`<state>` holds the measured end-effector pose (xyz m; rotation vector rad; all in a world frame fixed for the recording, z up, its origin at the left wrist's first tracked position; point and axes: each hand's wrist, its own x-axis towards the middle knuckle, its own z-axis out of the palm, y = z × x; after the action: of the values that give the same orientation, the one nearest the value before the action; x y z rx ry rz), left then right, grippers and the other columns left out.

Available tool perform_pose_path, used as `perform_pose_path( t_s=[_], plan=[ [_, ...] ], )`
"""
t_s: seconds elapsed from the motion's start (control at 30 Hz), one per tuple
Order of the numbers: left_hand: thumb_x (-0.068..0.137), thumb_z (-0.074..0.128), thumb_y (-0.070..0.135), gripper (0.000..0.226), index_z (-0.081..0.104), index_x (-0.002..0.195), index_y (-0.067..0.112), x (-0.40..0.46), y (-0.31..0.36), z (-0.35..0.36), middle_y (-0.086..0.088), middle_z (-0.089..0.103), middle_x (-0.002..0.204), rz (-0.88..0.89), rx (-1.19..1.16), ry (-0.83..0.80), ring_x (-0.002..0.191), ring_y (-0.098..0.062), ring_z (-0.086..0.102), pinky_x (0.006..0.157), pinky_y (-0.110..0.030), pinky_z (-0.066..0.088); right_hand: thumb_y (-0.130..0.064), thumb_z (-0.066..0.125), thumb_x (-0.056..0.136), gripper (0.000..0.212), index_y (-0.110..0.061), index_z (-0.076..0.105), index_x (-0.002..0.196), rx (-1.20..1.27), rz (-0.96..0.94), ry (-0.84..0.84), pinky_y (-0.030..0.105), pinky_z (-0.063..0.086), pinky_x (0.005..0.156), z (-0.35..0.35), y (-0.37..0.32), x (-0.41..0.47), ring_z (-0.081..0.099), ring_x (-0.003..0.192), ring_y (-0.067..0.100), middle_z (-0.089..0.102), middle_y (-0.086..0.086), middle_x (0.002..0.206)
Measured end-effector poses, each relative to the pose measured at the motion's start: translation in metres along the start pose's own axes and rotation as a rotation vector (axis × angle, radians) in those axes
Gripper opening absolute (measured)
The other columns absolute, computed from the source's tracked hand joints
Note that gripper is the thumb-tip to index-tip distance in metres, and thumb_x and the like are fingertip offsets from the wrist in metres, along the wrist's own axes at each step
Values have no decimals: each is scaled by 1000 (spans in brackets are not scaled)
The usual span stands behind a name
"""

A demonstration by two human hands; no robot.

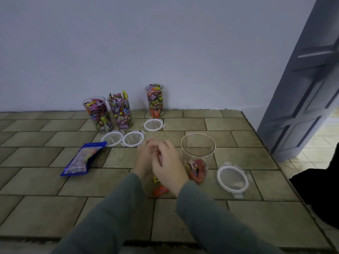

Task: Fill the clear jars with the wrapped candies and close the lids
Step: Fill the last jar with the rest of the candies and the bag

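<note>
Mid-table, both hands meet just left of the near jar (198,158), forearms in grey sleeves coming up from the bottom edge. Left hand (145,158) and right hand (167,162) have fingers curled together around red wrapped candies (159,156); blur, can't tell which hand actually grips. Near jar is lidless, candies only at its bottom, its lid (232,178) flat on the table to the right. Orange candy (161,190) and a yellow one lie loose under the right wrist. Three filled jars (155,100) stand by the wall, lids off.
</note>
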<state>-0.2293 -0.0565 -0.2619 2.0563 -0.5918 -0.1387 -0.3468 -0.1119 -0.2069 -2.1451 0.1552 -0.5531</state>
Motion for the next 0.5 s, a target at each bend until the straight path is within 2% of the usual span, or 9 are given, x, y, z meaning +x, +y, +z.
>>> perform_pose_path(
  t_s=[0.1,0.2,0.27,0.33,0.43,0.5],
  plan=[
    [97,46,34,43,45,140,29,1,-23,-17,-1,30,153,6,454,-77,141,-23,23,113,-40,24,-10,47,92,33,-20,53,124,-206,128,-67,34,41,102,27,35,-4,45,117,17,45,0,125],
    [98,40,47,52,31,148,35,5,-36,-24,4,18,159,13,697,-174,145,-20,14,113,-44,22,-16,45,92,46,-18,41,138,-393,195,-126,42,27,112,40,53,-3,28,136,28,32,9,144],
    [98,37,51,53,30,148,34,8,-43,-21,5,16,160,37,752,-214,146,-20,13,113,-45,23,-24,44,95,53,-17,30,145,-516,231,-173,49,13,117,45,60,2,13,144,34,19,13,154],
    [97,37,52,51,35,145,34,6,-49,-20,6,17,159,27,756,-231,146,-18,13,113,-45,23,-33,42,97,58,-17,23,149,-604,269,-223,51,6,117,49,68,9,8,145,36,13,16,157],
    [96,39,51,47,44,139,33,1,-54,-18,7,26,154,78,727,-158,142,-16,24,110,-41,26,-42,35,99,55,-25,22,151,-665,307,-312,53,6,116,51,78,16,8,144,40,10,17,158],
    [94,44,47,45,53,132,27,-1,-55,-16,1,39,144,128,673,-101,134,-19,35,107,-36,31,-42,34,100,50,-27,31,147,-718,273,-317,53,16,112,50,79,18,20,138,40,22,16,152]
  ],
)
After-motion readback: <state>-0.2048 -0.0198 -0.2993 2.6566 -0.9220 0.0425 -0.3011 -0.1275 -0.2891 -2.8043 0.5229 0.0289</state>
